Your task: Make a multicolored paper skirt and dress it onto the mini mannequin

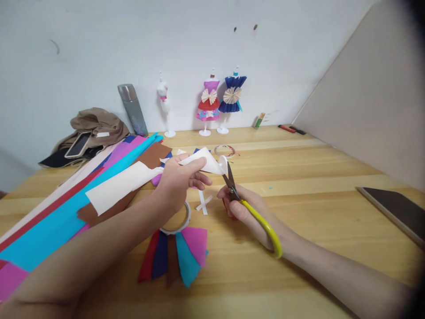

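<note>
My left hand (177, 179) pinches a strip of white crepe paper (207, 160), whose longer end (116, 188) trails down to the left over the coloured sheets. In my right hand (247, 210) are scissors (260, 221) with yellow handles and dark blades. The blades are at the right end of the white paper, where a small curled piece shows. Below my left hand, a tape roll (190, 215) lies with a fan of red, blue, brown, turquoise and pink paper pieces (187, 261) at its near edge. Two crossed white strips (203, 204) lie between my hands.
Coloured crepe sheets (49, 235) cover the left side. Three small mannequins (209, 102) stand by the wall, two dressed in paper. A flask (134, 110), a cap (96, 124) with a phone (79, 145), a ring (225, 150), a green bottle (259, 121) and a dark board (395, 210) lie around.
</note>
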`<move>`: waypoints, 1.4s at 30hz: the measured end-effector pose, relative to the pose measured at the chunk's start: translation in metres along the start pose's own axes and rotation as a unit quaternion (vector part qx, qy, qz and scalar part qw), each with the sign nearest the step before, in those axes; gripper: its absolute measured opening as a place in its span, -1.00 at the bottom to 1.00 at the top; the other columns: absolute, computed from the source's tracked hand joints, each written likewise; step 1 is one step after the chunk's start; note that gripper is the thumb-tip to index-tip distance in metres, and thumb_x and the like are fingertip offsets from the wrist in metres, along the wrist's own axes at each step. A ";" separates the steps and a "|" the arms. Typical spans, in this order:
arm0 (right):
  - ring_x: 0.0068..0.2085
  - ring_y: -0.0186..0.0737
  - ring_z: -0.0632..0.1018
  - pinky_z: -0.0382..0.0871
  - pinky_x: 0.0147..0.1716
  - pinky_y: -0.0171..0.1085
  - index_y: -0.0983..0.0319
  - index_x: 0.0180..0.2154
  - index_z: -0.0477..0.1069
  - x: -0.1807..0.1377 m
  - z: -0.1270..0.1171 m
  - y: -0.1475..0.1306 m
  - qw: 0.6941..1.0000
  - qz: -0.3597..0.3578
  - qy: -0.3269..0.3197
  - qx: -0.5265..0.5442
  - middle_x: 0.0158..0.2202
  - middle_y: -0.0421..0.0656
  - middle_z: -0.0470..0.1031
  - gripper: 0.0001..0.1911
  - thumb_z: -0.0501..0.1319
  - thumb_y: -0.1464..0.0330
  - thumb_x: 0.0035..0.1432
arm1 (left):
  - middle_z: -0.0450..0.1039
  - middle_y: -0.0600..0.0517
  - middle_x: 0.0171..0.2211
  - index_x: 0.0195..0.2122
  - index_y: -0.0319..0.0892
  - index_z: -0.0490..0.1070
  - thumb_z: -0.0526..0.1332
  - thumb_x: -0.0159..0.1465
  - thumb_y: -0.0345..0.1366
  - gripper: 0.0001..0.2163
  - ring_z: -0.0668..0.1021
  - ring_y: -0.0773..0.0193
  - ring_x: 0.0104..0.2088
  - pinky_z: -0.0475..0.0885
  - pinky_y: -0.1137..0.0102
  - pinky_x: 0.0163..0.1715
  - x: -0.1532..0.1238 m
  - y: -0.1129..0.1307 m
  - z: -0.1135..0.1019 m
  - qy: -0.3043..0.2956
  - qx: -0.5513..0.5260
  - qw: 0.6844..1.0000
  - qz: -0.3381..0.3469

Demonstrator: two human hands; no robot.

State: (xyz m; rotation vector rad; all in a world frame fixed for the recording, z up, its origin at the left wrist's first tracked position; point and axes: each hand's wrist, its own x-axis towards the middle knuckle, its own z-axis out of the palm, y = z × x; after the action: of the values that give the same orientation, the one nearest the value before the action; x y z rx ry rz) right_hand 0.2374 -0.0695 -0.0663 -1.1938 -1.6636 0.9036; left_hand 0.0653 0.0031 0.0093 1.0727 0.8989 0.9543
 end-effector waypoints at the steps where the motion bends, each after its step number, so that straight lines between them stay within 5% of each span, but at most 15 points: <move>1: -0.43 -0.23 0.37 0.24 -0.50 -0.27 0.20 -0.22 0.36 0.000 0.000 0.000 1.000 0.003 0.000 0.002 -0.46 -0.19 0.34 -0.52 0.09 -0.09 0.24 | 0.48 0.01 -0.56 -0.40 -0.27 0.37 0.31 0.17 -0.38 -0.88 0.52 0.36 -0.62 0.33 0.52 -0.64 0.000 -0.001 0.000 0.000 -0.004 1.000 -0.001; 18: -0.50 -0.27 0.33 0.20 -0.51 -0.27 0.18 -0.37 0.30 0.000 0.001 -0.007 1.000 0.011 -0.008 0.004 -0.55 -0.24 0.27 -0.55 0.06 -0.07 0.28 | 0.46 0.00 -0.60 -0.40 -0.26 0.35 0.28 0.19 -0.40 -0.89 0.52 0.34 -0.61 0.34 0.51 -0.62 0.001 -0.002 0.003 -0.007 -0.005 1.000 -0.013; 28: -0.56 -0.32 0.31 0.19 -0.55 -0.30 0.21 -0.29 0.35 -0.004 0.000 -0.007 1.000 0.020 -0.019 0.013 -0.59 -0.27 0.27 -0.53 0.04 -0.06 0.31 | 0.47 0.00 -0.60 -0.41 -0.26 0.38 0.37 0.10 -0.35 -0.83 0.52 0.33 -0.60 0.34 0.52 -0.64 0.003 -0.004 0.001 -0.008 -0.003 1.000 -0.007; 42: -0.62 -0.36 0.25 0.12 -0.61 -0.32 0.19 -0.40 0.26 -0.003 0.003 -0.009 0.999 0.047 -0.012 0.015 -0.65 -0.30 0.23 -0.51 0.02 -0.09 0.28 | 0.48 -0.02 -0.60 -0.41 -0.28 0.37 0.26 0.23 -0.44 -0.91 0.52 0.33 -0.63 0.35 0.51 -0.64 0.001 -0.003 0.003 -0.001 0.008 1.000 -0.008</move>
State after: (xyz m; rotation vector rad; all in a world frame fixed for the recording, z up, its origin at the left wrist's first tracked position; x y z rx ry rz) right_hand 0.2324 -0.0746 -0.0598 -1.2543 -1.6190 1.0013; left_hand 0.0687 0.0029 0.0068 1.0782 0.9133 0.9346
